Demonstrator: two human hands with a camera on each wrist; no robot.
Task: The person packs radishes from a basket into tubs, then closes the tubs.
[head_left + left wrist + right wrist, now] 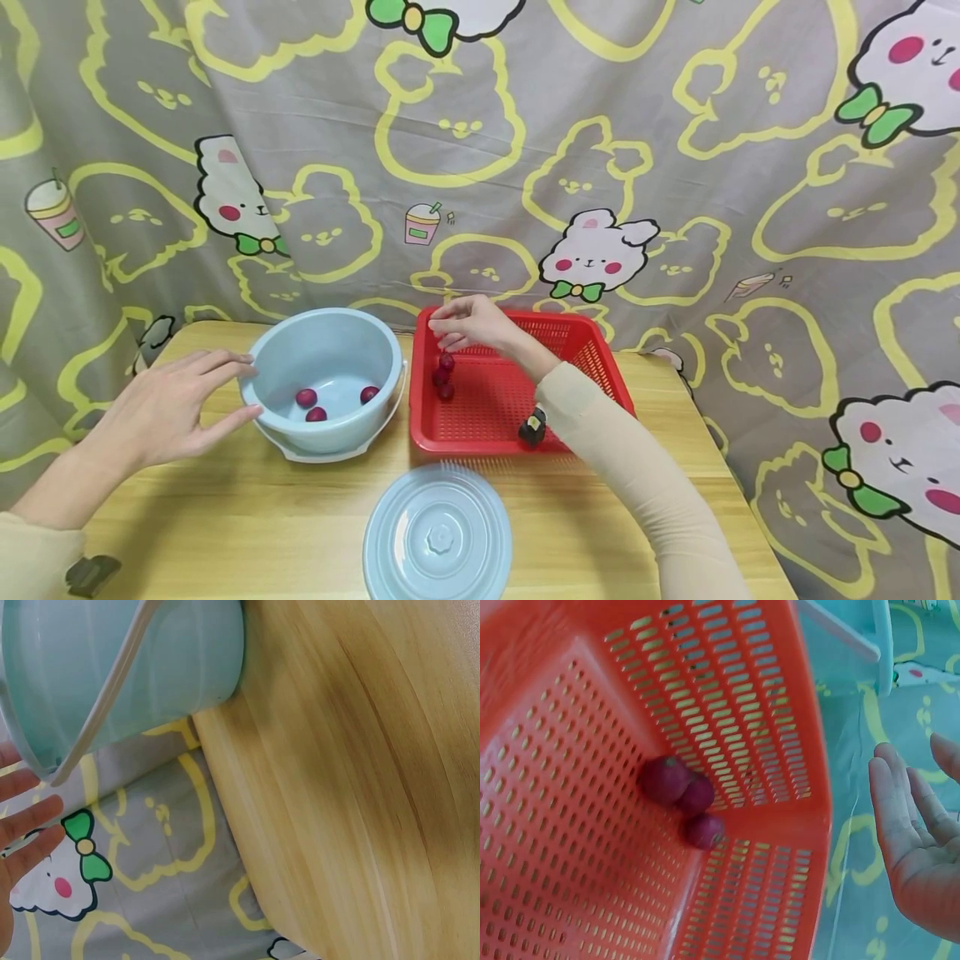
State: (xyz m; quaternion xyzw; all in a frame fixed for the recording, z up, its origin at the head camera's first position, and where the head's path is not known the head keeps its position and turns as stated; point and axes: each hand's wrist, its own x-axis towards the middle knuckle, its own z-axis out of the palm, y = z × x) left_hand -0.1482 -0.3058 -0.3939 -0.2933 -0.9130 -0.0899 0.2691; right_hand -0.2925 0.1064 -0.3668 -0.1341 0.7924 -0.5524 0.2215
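Note:
A light-blue bucket [330, 333] with a white handle holds three dark red, round, plum-like fruits [306, 397] on its floor. My left hand [176, 404] is beside its left rim, fingers spread and fingertips at the edge; the wrist view does not settle whether they touch. To the right, a red perforated basket [517, 433] has three similar fruits [697, 793] clustered at its left wall. Over that basket's far left part hovers my right hand [476, 323], fingers loosely bent. In the right wrist view, nothing shows between its fingers and thumb.
A round light-blue lid [438, 537] lies on the wooden table [247, 508] in front of the bucket and basket. Behind the table hangs a grey cartoon-print curtain [480, 208], close to the backs of both containers.

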